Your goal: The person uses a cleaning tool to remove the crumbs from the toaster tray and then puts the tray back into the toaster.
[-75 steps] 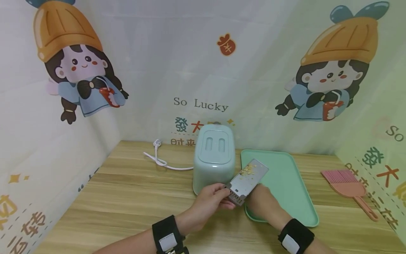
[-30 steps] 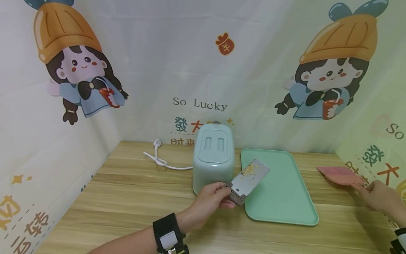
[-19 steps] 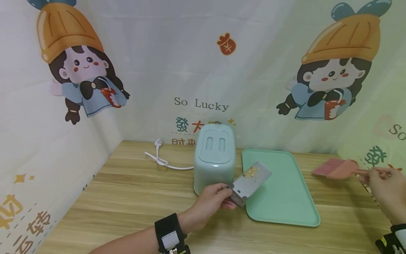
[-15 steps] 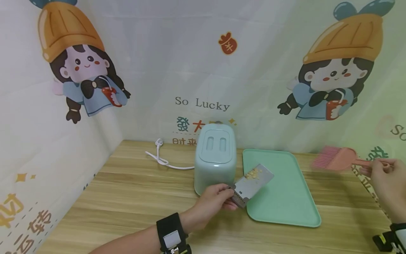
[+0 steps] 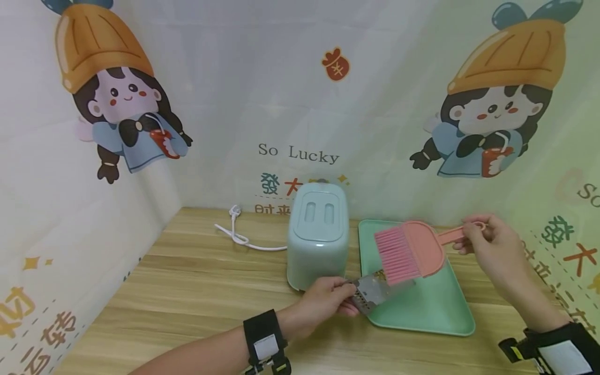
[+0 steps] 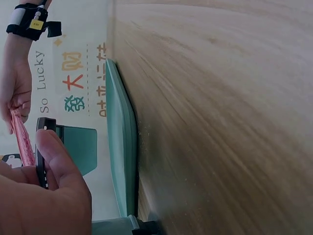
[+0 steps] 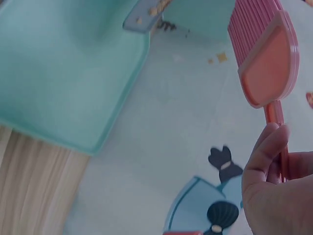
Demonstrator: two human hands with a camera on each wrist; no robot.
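My left hand [image 5: 323, 302] grips the near end of a grey metal crumb tray [image 5: 370, 294], thumb on top, in the head view. The crumb tray is held above the left part of a mint-green tray [image 5: 436, 312]. Yellowish crumbs [image 7: 159, 7] lie on it, as the right wrist view shows. In my right hand [image 5: 499, 255], a pink cleaning brush [image 5: 424, 250] is pinched by its handle. Its bristles point left and hang over the crumb tray, hiding much of its far end; whether they touch cannot be told.
A mint-green toaster [image 5: 319, 219] stands left of the green tray, close behind the left hand. Its white cord and plug [image 5: 236, 239] lie to the left on the wooden table [image 5: 211, 291]. A printed cloth [image 5: 220, 104] rises behind the table and along both sides.
My right hand left the crumb tray, picked up the brush at the table's right and carried it left over the crumb tray. The left hand shifted slightly right and down with the crumb tray.
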